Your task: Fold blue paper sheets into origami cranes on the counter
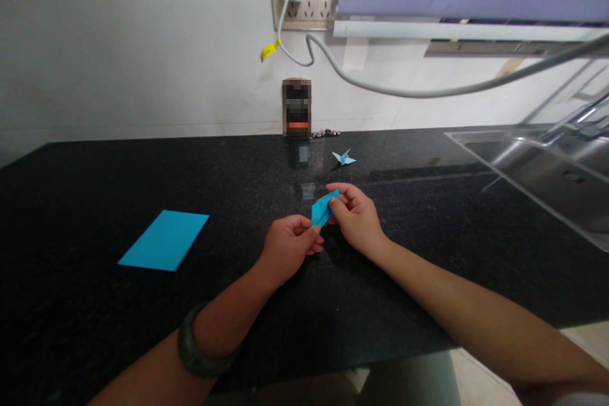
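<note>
A small folded piece of blue paper [323,209] is held up between both hands over the dark counter. My left hand [291,245] pinches its lower left corner between thumb and fingers. At its upper right edge, my right hand [356,216] grips it, thumb on the near face and fingers behind. Part of the paper is hidden by the fingers. Just beyond the hands stands a finished-looking pale blue paper crane [343,158]. To the left lies a flat stack or sheet of blue paper [164,240].
A phone [297,108] leans against the white wall, a beaded strap [326,133] beside it. Above, a grey cable [380,87] runs from a wall socket [304,2] off to the right. A steel sink [566,171] is set into the black counter [85,304] at right.
</note>
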Demonstrator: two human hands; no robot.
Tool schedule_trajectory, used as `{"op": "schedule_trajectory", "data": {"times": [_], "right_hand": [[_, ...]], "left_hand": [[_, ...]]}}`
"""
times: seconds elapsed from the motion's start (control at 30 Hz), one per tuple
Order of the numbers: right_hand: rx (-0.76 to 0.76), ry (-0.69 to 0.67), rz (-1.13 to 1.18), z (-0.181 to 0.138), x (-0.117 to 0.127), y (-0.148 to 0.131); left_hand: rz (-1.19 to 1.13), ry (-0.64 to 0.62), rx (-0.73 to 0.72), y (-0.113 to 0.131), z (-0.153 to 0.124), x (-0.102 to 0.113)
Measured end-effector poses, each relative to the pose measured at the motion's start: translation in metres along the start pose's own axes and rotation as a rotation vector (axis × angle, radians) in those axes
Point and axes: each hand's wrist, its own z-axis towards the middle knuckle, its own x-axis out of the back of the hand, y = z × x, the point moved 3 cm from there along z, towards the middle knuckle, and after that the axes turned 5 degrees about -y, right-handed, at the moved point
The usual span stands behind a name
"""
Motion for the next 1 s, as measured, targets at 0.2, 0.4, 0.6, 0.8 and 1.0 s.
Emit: {"op": "schedule_trajectory", "data": {"times": [0.2,0.4,0.6,0.8,1.0], "right_hand": [[0.029,-0.015,0.062,0.002,0.001,0.001],[0.004,0.014,0.064,0.001,0.000,-0.002],[-0.032,0.035,0.066,0.003,0.003,0.000],[-0.137,0.025,0.292,-0.002,-0.004,0.000],[-0.231,-0.160,0.328,-0.008,-0.015,0.006]], "left_hand": [[0.019,-0.001,-0.003,-0.001,0.000,0.000],[0.031,-0.001,0.006,-0.002,0.001,0.001],[0.037,-0.004,0.004,-0.002,0.001,0.001],[0.037,0.038,-0.028,-0.003,0.001,0.002],[0.035,0.001,-0.060,-0.001,0.000,-0.003]]}}
